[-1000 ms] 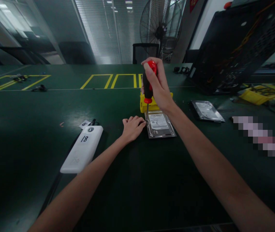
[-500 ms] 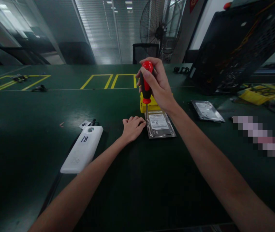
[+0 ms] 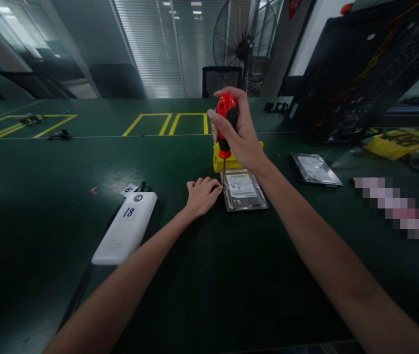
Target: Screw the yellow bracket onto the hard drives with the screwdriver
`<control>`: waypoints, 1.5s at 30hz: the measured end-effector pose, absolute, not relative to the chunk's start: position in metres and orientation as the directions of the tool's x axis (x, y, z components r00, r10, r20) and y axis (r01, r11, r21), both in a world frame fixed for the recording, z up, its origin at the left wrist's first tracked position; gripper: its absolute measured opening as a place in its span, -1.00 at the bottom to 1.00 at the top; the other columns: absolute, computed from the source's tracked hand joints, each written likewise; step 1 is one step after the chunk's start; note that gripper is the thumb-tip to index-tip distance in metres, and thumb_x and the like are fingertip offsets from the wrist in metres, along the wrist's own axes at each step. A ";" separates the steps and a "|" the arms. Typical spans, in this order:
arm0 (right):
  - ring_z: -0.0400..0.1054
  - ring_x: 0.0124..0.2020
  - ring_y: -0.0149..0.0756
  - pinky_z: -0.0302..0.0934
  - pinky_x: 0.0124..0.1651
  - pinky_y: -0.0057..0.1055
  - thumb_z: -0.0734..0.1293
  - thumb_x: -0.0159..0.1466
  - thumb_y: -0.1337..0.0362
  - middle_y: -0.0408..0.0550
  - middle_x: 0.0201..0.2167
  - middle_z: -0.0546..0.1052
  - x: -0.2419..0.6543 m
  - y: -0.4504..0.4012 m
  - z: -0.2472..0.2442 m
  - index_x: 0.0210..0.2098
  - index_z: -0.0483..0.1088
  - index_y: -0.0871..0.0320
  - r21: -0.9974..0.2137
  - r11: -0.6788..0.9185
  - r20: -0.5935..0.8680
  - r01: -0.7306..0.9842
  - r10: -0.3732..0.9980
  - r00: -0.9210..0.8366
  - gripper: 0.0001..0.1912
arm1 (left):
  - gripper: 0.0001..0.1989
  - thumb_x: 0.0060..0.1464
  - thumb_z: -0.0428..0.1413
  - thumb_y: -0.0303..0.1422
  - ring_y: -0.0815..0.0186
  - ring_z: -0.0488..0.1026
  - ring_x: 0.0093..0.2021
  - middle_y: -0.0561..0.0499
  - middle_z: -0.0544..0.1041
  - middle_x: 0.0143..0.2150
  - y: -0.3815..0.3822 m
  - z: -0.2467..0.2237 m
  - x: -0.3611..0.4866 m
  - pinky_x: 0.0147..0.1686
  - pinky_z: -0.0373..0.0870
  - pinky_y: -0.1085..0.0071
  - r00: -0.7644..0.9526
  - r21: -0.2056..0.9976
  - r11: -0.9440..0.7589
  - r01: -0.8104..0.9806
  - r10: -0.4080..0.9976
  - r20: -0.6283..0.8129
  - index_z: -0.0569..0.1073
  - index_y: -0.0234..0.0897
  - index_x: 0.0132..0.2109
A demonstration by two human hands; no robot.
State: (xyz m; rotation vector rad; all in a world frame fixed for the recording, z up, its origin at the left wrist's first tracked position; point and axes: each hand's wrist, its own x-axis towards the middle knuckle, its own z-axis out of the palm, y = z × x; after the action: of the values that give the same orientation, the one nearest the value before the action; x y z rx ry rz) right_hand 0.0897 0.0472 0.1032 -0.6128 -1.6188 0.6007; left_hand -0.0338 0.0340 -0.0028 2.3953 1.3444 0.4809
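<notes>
A silver hard drive with a white label lies on the green table, its far end against a yellow block or case. My right hand is wrapped round the red and black handle of a screwdriver, held nearly upright. Its tip meets the drive's left edge; the contact point is too small to make out. My left hand lies beside the drive, fingers bent, with thumb and forefinger pressed against that same edge by the tip. Whether a small screw sits there cannot be seen.
To the left lies a white power bank marked 18, with a black strap. A second hard drive is on the right, near a yellow tray and a large black computer case. Yellow tape outlines mark the far table.
My right hand has turned the screwdriver handle and shifted its grip, the thumb now standing out further. The handle top leans slightly more to the right. My left hand and the hard drive have stayed put.
</notes>
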 end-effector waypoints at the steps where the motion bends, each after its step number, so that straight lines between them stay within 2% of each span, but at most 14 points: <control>1: 0.23 -0.51 -0.43 0.23 -0.41 -0.43 0.16 0.19 -0.07 -0.19 -0.43 0.30 0.089 0.045 0.104 -0.01 0.09 -0.07 -0.701 0.710 0.700 0.067 0.703 -0.126 -0.57 | -0.69 0.19 -0.20 -0.19 0.21 0.25 -0.09 0.04 0.42 -0.17 0.034 -0.002 -0.034 -0.12 -0.01 0.17 0.491 0.459 -0.487 0.744 0.863 0.119 0.40 -0.16 -0.26; 4: 0.24 -0.47 -0.40 0.24 -0.37 -0.41 0.07 0.23 -0.09 -0.14 -0.42 0.30 0.089 0.040 0.105 0.05 0.10 -0.07 -0.721 0.691 0.681 0.050 0.719 -0.139 -0.54 | -0.69 0.19 -0.20 -0.19 0.22 0.26 -0.10 0.04 0.42 -0.17 0.033 -0.001 -0.033 -0.11 -0.01 0.18 0.490 0.460 -0.483 0.745 0.864 0.114 0.40 -0.16 -0.25; 12: 0.26 -0.45 -0.41 0.25 -0.38 -0.43 0.09 0.23 -0.08 -0.14 -0.37 0.33 0.089 0.041 0.104 0.00 0.15 -0.10 -0.700 0.712 0.705 0.053 0.701 -0.103 -0.60 | -0.68 0.19 -0.20 -0.18 0.22 0.25 -0.10 0.05 0.41 -0.18 0.033 -0.001 -0.033 -0.12 -0.01 0.18 0.491 0.457 -0.484 0.746 0.864 0.114 0.40 -0.16 -0.26; 19: 0.24 -0.47 -0.45 0.28 -0.37 -0.46 0.19 0.21 0.01 -0.16 -0.36 0.29 0.088 0.038 0.107 -0.07 0.15 -0.07 -0.720 0.694 0.691 -0.013 0.714 -0.117 -0.67 | -0.66 0.19 -0.22 -0.17 0.22 0.26 -0.10 0.04 0.42 -0.17 0.033 -0.001 -0.033 -0.13 -0.01 0.18 0.495 0.460 -0.488 0.742 0.861 0.115 0.40 -0.16 -0.25; 23: 0.24 -0.47 -0.49 0.30 -0.36 -0.48 0.27 0.16 0.06 -0.17 -0.31 0.27 0.088 0.042 0.106 -0.08 0.10 -0.04 -0.730 0.683 0.681 -0.037 0.721 -0.126 -0.62 | -0.67 0.19 -0.22 -0.17 0.22 0.25 -0.10 0.04 0.41 -0.17 0.033 -0.001 -0.033 -0.12 -0.02 0.19 0.498 0.457 -0.493 0.740 0.859 0.121 0.40 -0.16 -0.26; 27: 0.25 -0.53 -0.51 0.27 -0.46 -0.49 0.32 0.12 0.08 -0.23 -0.38 0.27 0.088 0.047 0.103 -0.10 0.04 -0.04 -0.702 0.706 0.710 -0.095 0.683 -0.170 -0.55 | -0.68 0.19 -0.21 -0.18 0.22 0.24 -0.09 0.05 0.42 -0.17 0.033 -0.001 -0.033 -0.12 -0.02 0.20 0.489 0.447 -0.482 0.753 0.866 0.110 0.40 -0.15 -0.26; 29: 0.21 -0.59 -0.52 0.23 -0.51 -0.50 0.33 0.11 0.06 -0.26 -0.42 0.27 0.088 0.046 0.103 -0.11 0.02 -0.05 -0.709 0.701 0.700 -0.068 0.691 -0.178 -0.53 | -0.68 0.19 -0.21 -0.18 0.23 0.25 -0.09 0.05 0.42 -0.17 0.033 -0.001 -0.033 -0.13 -0.02 0.20 0.490 0.446 -0.483 0.754 0.865 0.108 0.40 -0.15 -0.26; 33: 0.19 -0.57 -0.49 0.22 -0.49 -0.50 0.25 0.13 -0.07 -0.20 -0.41 0.31 0.086 0.039 0.106 0.03 0.03 -0.09 -0.752 0.659 0.648 0.031 0.747 -0.149 -0.46 | -0.68 0.19 -0.21 -0.18 0.22 0.25 -0.10 0.04 0.42 -0.17 0.033 -0.002 -0.033 -0.13 -0.01 0.20 0.497 0.450 -0.496 0.743 0.859 0.127 0.39 -0.16 -0.25; 36: 0.21 -0.54 -0.47 0.22 -0.47 -0.50 0.12 0.20 -0.12 -0.17 -0.40 0.33 0.085 0.038 0.107 0.08 0.04 -0.11 -0.757 0.653 0.644 0.010 0.749 -0.156 -0.49 | -0.67 0.19 -0.22 -0.18 0.22 0.25 -0.10 0.04 0.42 -0.18 0.033 -0.002 -0.033 -0.14 -0.01 0.20 0.501 0.451 -0.504 0.736 0.855 0.136 0.39 -0.16 -0.25; 39: 0.22 -0.54 -0.46 0.23 -0.47 -0.49 0.10 0.20 -0.13 -0.16 -0.39 0.32 0.088 0.043 0.107 0.02 0.08 -0.07 -0.763 0.646 0.641 -0.016 0.754 -0.145 -0.53 | -0.68 0.19 -0.21 -0.18 0.22 0.25 -0.09 0.04 0.42 -0.16 0.033 -0.002 -0.033 -0.12 -0.02 0.19 0.496 0.445 -0.497 0.745 0.859 0.128 0.39 -0.16 -0.25; 45: 0.28 -0.52 -0.49 0.31 -0.38 -0.45 0.26 0.14 -0.01 -0.18 -0.32 0.32 0.093 0.050 0.107 -0.13 0.04 -0.03 -0.753 0.654 0.657 -0.072 0.745 -0.111 -0.59 | -0.68 0.19 -0.21 -0.19 0.21 0.25 -0.09 0.04 0.41 -0.16 0.033 -0.001 -0.034 -0.11 -0.01 0.18 0.498 0.453 -0.496 0.741 0.858 0.124 0.39 -0.16 -0.25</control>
State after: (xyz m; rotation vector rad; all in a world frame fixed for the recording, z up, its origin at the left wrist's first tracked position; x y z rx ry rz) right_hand 0.0933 0.0495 0.1069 -0.5802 -1.5372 0.7620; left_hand -0.0337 0.0327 -0.0013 2.4054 1.3372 0.4798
